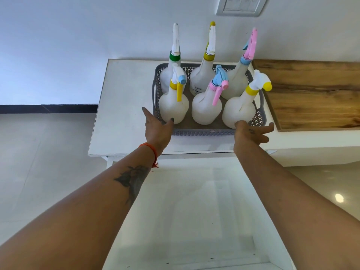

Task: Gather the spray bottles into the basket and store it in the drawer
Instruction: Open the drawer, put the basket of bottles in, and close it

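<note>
A grey plastic lattice basket point(202, 131) stands on a white tabletop point(120, 117), just beside a brown wood-grain board point(311, 94) to its right. Six white translucent spray bottles stand upright inside it in two rows of three. Far row: bottle with green collar point(174, 57), bottle with yellow collar and yellow nozzle tip point(208, 56), bottle with blue collar and pink trigger point(245, 60). Near row: bottle with yellow collar and blue nozzle point(173, 106), bottle with pink collar and blue head point(206, 108), bottle with yellow collar and white head point(238, 112).

The person's left hand point(157, 129), with an orange thread at the wrist, reaches to the basket's near-left corner, fingers spread and unclosed, thumb tip against the near-left bottle. The right hand point(251, 133) lies at the near-right corner, fingers splayed and loose; whether it touches the rim cannot be told. Neither hand grips anything.

Below the tabletop, a white drawer point(194, 221) stands pulled out toward the viewer. A white wall switch plate point(240, 5) is mounted above.
</note>
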Demonstrator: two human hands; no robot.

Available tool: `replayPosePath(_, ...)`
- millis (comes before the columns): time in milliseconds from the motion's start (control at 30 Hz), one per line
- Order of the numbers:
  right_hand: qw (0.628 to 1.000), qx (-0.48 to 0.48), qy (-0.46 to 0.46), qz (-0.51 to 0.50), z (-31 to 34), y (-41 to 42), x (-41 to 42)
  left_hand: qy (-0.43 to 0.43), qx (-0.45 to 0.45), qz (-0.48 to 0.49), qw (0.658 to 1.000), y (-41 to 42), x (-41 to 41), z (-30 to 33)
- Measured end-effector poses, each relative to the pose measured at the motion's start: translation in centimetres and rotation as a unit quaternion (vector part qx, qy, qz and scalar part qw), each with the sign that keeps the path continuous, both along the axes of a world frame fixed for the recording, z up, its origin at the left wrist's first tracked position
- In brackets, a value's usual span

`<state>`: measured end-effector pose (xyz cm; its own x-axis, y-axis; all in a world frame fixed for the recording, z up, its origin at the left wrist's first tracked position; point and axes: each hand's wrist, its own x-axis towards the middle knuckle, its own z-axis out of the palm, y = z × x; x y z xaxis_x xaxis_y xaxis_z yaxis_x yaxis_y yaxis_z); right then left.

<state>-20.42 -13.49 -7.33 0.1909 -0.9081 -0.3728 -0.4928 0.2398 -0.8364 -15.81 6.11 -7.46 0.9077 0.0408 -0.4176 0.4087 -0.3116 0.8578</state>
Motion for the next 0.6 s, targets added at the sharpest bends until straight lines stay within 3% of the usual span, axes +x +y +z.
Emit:
replayPosePath(233,0.990,0.103,-0.022,0.091,0.0,-3.8,0.3,0.044,-0.075,0.006,0.996,0.6,1.1,-0.7)
replayPosePath(600,0.982,0.128,-0.097,0.098,-0.2,-3.8,-1.1,0.026,-0.101,0.061,0.993,0.7,0.0,-1.0)
